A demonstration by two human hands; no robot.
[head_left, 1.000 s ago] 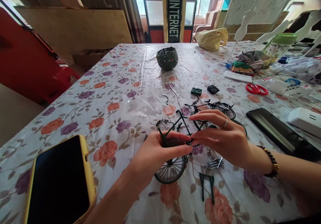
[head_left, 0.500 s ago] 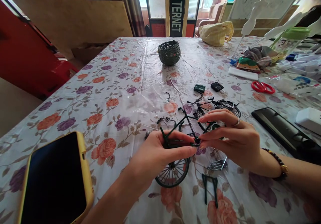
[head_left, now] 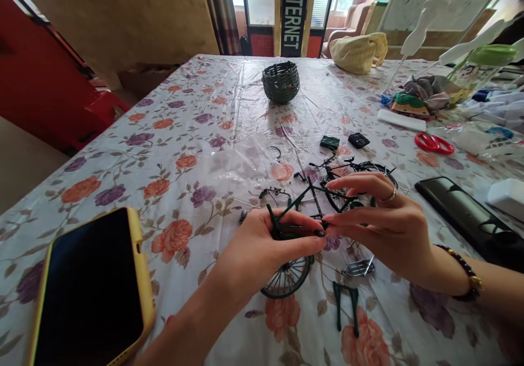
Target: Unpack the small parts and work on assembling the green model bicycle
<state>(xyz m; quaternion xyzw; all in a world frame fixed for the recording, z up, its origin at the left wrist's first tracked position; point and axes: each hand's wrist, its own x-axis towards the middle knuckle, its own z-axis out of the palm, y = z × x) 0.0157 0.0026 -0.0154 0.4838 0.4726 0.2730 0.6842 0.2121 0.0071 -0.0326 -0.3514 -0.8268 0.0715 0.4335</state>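
A dark green model bicycle frame [head_left: 303, 195] is pinched between the thumb and fingers of my left hand [head_left: 266, 240]. My right hand [head_left: 372, 213] presses its thumb and fingertips together at the frame's lower joint, where a small dark part meets my left fingertips; its exact shape is hidden. Below my left hand lies a small spoked wheel [head_left: 289, 278]. Just behind my right hand stands a black model bicycle [head_left: 341, 172], partly covered by the fingers. A silver rack [head_left: 359, 267] and a green fork-shaped piece [head_left: 346, 306] lie nearer me.
A phone in a yellow case [head_left: 92, 289] lies at the left. Farther back sits a dark woven basket [head_left: 280, 84]. Red scissors [head_left: 434, 143], a black glossy case [head_left: 470, 218] and a white box [head_left: 507, 195] occupy the right. Clear plastic wrap [head_left: 241, 164] lies mid-table.
The whole view has shifted slightly, with table things appearing a little farther right. Both hands stay together at the frame's joint, and its angle has altered slightly.
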